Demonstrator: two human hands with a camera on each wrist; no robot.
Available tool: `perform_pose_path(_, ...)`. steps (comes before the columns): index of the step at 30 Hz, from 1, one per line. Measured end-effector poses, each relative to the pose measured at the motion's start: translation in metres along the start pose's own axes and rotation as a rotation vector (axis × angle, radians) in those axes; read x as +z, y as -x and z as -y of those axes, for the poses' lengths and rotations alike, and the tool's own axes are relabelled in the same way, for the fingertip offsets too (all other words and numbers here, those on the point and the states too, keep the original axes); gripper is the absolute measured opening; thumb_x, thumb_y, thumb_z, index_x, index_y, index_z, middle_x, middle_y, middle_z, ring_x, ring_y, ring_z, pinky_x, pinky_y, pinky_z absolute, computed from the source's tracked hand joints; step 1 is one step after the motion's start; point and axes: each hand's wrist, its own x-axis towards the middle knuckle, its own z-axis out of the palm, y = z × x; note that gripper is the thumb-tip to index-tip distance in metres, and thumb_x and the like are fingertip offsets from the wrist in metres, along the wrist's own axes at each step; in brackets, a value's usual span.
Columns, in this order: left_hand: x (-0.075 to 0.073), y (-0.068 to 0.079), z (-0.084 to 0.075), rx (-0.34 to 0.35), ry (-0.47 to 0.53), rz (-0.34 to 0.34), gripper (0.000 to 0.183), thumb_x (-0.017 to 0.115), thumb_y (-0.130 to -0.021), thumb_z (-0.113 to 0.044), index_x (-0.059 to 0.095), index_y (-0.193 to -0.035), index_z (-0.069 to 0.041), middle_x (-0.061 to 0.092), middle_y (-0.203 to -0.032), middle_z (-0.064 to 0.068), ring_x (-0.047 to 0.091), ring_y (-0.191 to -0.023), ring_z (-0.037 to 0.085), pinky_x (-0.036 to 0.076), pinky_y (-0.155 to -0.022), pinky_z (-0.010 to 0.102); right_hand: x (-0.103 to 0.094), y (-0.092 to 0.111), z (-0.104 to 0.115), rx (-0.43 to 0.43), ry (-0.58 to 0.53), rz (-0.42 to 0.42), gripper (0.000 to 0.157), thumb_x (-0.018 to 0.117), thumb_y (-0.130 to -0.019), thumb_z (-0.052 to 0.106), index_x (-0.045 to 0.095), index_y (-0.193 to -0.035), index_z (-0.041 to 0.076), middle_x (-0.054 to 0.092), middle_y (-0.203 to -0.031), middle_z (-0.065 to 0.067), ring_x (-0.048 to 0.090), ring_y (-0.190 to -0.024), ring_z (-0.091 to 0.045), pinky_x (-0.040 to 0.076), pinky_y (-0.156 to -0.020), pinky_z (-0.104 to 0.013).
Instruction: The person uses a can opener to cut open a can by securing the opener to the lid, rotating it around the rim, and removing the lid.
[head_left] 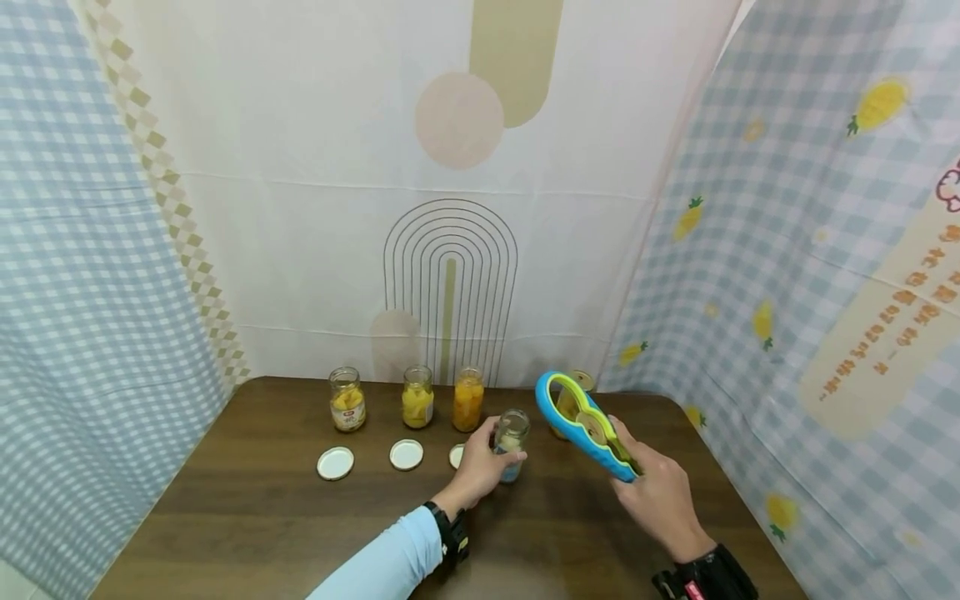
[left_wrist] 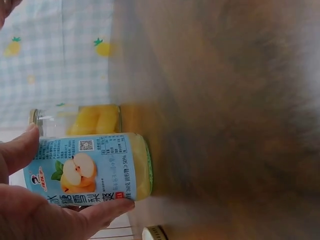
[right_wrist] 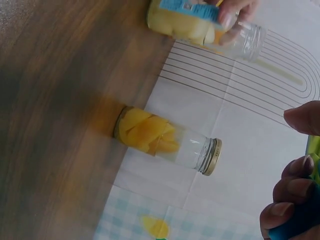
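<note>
My left hand (head_left: pixel 480 462) grips a glass jar of pale fruit (head_left: pixel 513 433) with a blue pear label (left_wrist: pixel 80 167). Its threaded mouth is uncovered in the right wrist view. My right hand (head_left: pixel 660 492) holds a blue and green jar opener (head_left: pixel 577 433) by its handle end, raised over the table's right side. A round gold disc, like a lid, sits in one of the opener's rings (head_left: pixel 591 427). Behind the opener stands a jar of yellow fruit (right_wrist: pixel 150 132) with its gold lid (right_wrist: pixel 212 156) on; the opener partly hides it in the head view.
Three lidless jars of yellow and orange fruit (head_left: pixel 347 408), (head_left: pixel 417 404), (head_left: pixel 468 400) stand along the back of the brown table (head_left: pixel 225 517). Lids lie white side up before them (head_left: pixel 335 463), (head_left: pixel 407 454), one partly behind my left hand. Cloth curtains (head_left: pixel 300 250) enclose the table.
</note>
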Motion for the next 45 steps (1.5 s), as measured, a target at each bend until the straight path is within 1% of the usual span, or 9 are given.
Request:
perform_pose_path(5,0.008,-0.015,-0.002,-0.010,-0.040,-0.013,0.055,0.086,-0.093,-0.023,0.060,-0.141,-0.014,0.070,-0.130,0.011,0.068,-0.114,0.029,0.061,-0.090,0.045,0.004,0.002,0.001,-0.011,0.009,-0.012,0.090,0.086,-0.070,-0.003,0.060,-0.154,0.018,0.079,-0.092,-0.007,0.044,-0.064,-0.005,0.032,-0.057,-0.022)
perform_pose_path(14,0.015,-0.049,-0.003,0.053,-0.178,-0.056,0.062,0.082,-0.095,-0.020,0.055,-0.149,-0.003,0.069,-0.140,0.018,0.067,-0.125,0.038,0.058,-0.103,0.053,0.012,0.004,0.008,-0.024,-0.005,-0.004,0.092,0.087,-0.069,-0.003,0.060,-0.154,0.021,0.076,-0.087,-0.001,0.041,-0.064,-0.002,0.030,-0.057,-0.021)
perform_pose_path(19,0.020,-0.068,-0.002,0.042,-0.249,-0.111,0.060,0.079,-0.096,-0.012,0.055,-0.150,-0.003,0.068,-0.143,0.021,0.067,-0.128,0.040,0.058,-0.103,0.058,0.016,0.005,0.011,-0.038,-0.012,-0.023,0.094,0.089,-0.066,-0.003,0.061,-0.153,0.021,0.073,-0.083,0.002,0.041,-0.065,-0.001,0.032,-0.059,-0.021)
perform_pose_path(24,0.027,-0.091,0.015,0.033,-0.252,-0.173,0.061,0.073,-0.093,-0.004,0.056,-0.151,-0.006,0.069,-0.142,0.020,0.069,-0.124,0.040,0.059,-0.098,0.059,0.019,0.004,0.012,-0.063,-0.010,-0.022,0.094,0.091,-0.067,-0.001,0.061,-0.153,0.022,0.075,-0.085,0.002,0.044,-0.067,-0.001,0.033,-0.061,-0.021)
perform_pose_path(29,0.036,-0.115,0.037,0.022,-0.200,-0.193,0.061,0.069,-0.095,-0.003,0.054,-0.154,-0.007,0.068,-0.144,0.020,0.065,-0.130,0.041,0.055,-0.107,0.061,0.019,0.003,0.011,-0.072,-0.015,-0.017,0.094,0.092,-0.068,-0.002,0.060,-0.153,0.023,0.069,-0.079,0.006,0.040,-0.065,0.001,0.031,-0.060,-0.021)
perform_pose_path(32,0.035,-0.114,0.034,0.001,-0.193,-0.198,0.061,0.070,-0.094,-0.002,0.054,-0.154,-0.007,0.067,-0.145,0.021,0.064,-0.133,0.043,0.053,-0.111,0.063,0.020,0.003,0.012,-0.075,-0.016,-0.013,0.094,0.091,-0.069,-0.002,0.060,-0.154,0.023,0.071,-0.080,0.005,0.040,-0.065,0.001,0.031,-0.060,-0.021)
perform_pose_path(36,0.031,-0.107,0.025,-0.026,-0.250,-0.180,0.064,0.070,-0.093,0.002,0.053,-0.154,-0.006,0.067,-0.145,0.021,0.066,-0.128,0.041,0.056,-0.108,0.061,0.021,0.004,0.012,-0.062,-0.015,-0.006,0.092,0.092,-0.069,-0.001,0.061,-0.153,0.022,0.074,-0.085,0.003,0.042,-0.066,0.000,0.032,-0.061,-0.022)
perform_pose_path(41,0.033,-0.110,0.035,-0.047,-0.255,-0.163,0.067,0.063,-0.094,0.005,0.049,-0.158,-0.008,0.066,-0.142,0.023,0.067,-0.117,0.038,0.059,-0.100,0.058,0.024,0.003,0.014,-0.040,-0.016,0.019,0.090,0.092,-0.072,0.000,0.060,-0.153,0.022,0.068,-0.078,0.006,0.039,-0.064,0.001,0.030,-0.060,-0.022)
perform_pose_path(45,0.037,-0.114,0.042,-0.036,-0.238,-0.179,0.063,0.064,-0.098,0.003,0.048,-0.158,-0.008,0.065,-0.142,0.025,0.066,-0.124,0.043,0.057,-0.105,0.062,0.026,0.001,0.015,-0.056,-0.013,0.015,0.089,0.092,-0.073,0.000,0.061,-0.153,0.021,0.070,-0.079,0.006,0.038,-0.063,0.002,0.030,-0.059,-0.021)
